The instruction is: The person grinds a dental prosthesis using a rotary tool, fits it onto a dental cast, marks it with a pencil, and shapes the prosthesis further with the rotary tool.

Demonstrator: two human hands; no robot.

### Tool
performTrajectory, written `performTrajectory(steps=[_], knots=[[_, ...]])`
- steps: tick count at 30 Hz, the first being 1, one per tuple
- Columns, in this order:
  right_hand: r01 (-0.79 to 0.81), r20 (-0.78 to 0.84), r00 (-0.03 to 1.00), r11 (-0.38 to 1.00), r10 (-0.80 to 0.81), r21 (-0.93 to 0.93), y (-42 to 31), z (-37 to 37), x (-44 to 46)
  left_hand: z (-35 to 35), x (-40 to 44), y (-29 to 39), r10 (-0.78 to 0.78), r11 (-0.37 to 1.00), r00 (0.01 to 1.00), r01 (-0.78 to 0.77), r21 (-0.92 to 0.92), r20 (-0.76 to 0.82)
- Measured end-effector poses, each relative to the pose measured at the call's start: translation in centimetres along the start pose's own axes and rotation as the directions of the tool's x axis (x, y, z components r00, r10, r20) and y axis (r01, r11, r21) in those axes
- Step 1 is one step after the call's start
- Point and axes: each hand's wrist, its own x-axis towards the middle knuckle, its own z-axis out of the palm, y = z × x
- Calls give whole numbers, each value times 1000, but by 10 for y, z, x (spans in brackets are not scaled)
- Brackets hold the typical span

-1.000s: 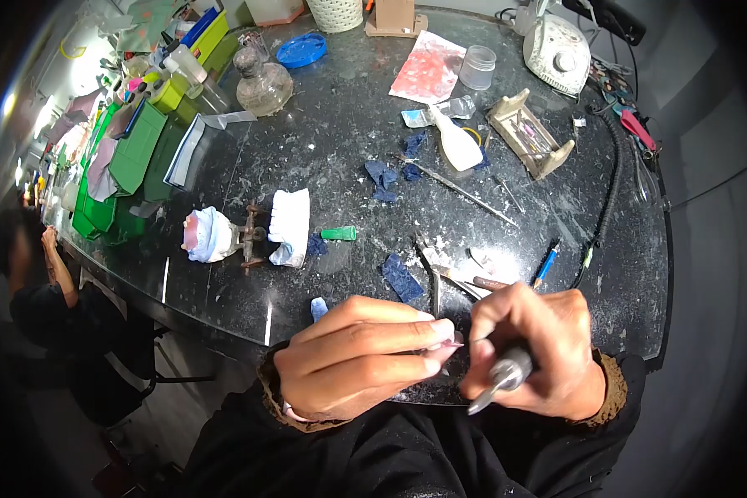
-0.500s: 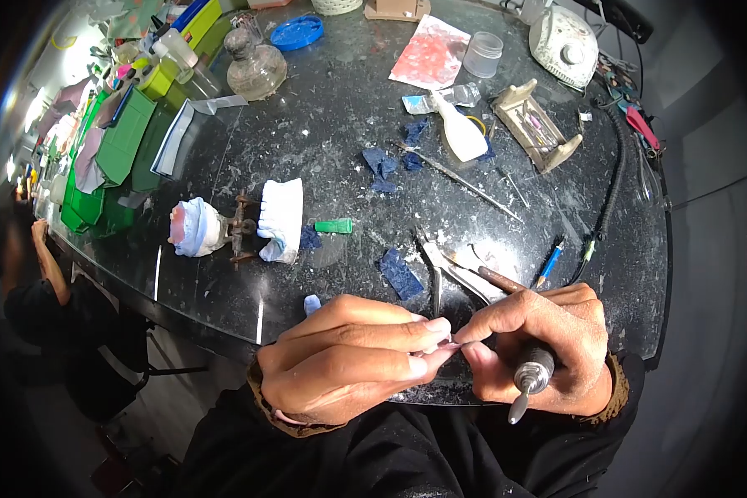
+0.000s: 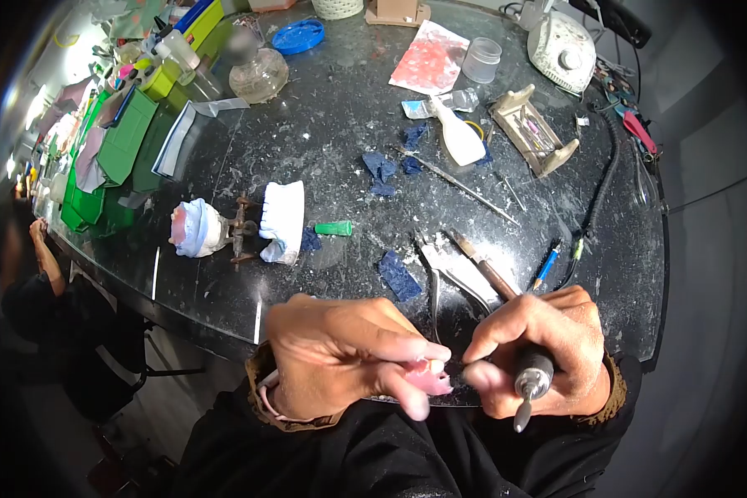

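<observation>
Between 5 and 6 o'clock in the view, over the near edge of the black, dust-specked desk (image 3: 324, 141): small glossy pink piece with a pale tooth-like patch (image 3: 427, 378), pinched between thumb and fingers of the left hand (image 3: 332, 357). At 3 o'clock from it, right hand (image 3: 552, 353): fingers wrapped round a black-and-silver handpiece with a grey pointed tip (image 3: 534, 375), thumb and forefinger slightly parted, near the pink piece, seemingly not touching. Tip towards 6 o'clock, apart from the piece.

For good work, as judged: grip firm but light, being probably thin and brittle; keep left fingertips out of the tip's line; brace hand against hand; turn any checked surface to the light.

Hard to make out: right thumb, blurred; pink piece's far side, covered by left fingers; whether spinning at the tip, cannot tell. At 1 o'clock from the piece, brown-handled slender tool (image 3: 491, 277), near end hidden behind right hand.
</observation>
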Motion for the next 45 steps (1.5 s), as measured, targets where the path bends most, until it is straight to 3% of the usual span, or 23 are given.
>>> performTrajectory(steps=[2, 4, 6, 9, 23, 31, 34, 37, 45], knots=[[49, -69, 996, 993, -57, -104, 0, 1, 6, 1, -5, -4, -58, 985, 996, 46, -168, -66], [120, -58, 987, 933, -148, -340, 2, 4, 5, 3, -8, -3, -170, 939, 980, 129, -317, -106], [151, -61, 976, 846, -211, -511, 9, 11, 2, 3, -8, -5, -200, 923, 975, 155, -352, -96], [130, -46, 981, 814, -188, -567, 7, 12, 1, 1, -9, -7, -191, 930, 978, 153, -335, -85], [148, -50, 973, 778, -224, -611, 10, 17, 1, 1, -7, -2, -191, 970, 978, 175, -171, -85], [227, -45, 939, 710, -342, -666, 16, 18, -1, 4, -4, -1, -190, 961, 979, 170, -217, -77], [231, -30, 935, 668, -354, -707, 14, 15, 0, 3, -4, -2, -170, 971, 983, 155, -185, -69], [195, -42, 954, 722, -297, -664, 10, 17, 1, 2, -5, -1, -169, 976, 983, 158, -147, -67], [246, -34, 921, 648, -388, -721, 17, 19, -1, 3, -5, -2, -171, 972, 983, 156, -178, -73]])
